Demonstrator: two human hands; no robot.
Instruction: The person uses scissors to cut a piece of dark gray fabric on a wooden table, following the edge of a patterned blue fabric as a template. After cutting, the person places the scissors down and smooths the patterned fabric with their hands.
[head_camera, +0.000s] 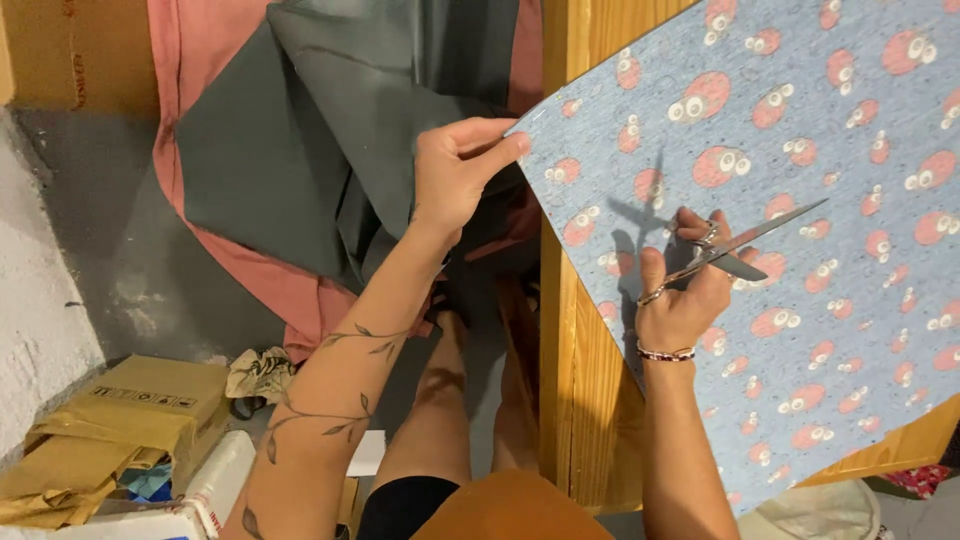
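A blue-grey fabric (800, 140) printed with red round shapes with white eyes lies spread over a wooden table (572, 380). My left hand (455, 175) pinches the fabric's corner that sticks out past the table's left edge. My right hand (685, 290) rests on the fabric and holds metal scissors (745, 245), fingers through the loops, blades slightly apart and pointing up and to the right.
Dark green cloth (300, 130) and pink cloth (200, 40) hang or lie beyond the table's left edge. On the grey floor at lower left sit a brown cardboard box (130, 410), crumpled paper (258, 372) and white packages (215, 480). My bare legs show below.
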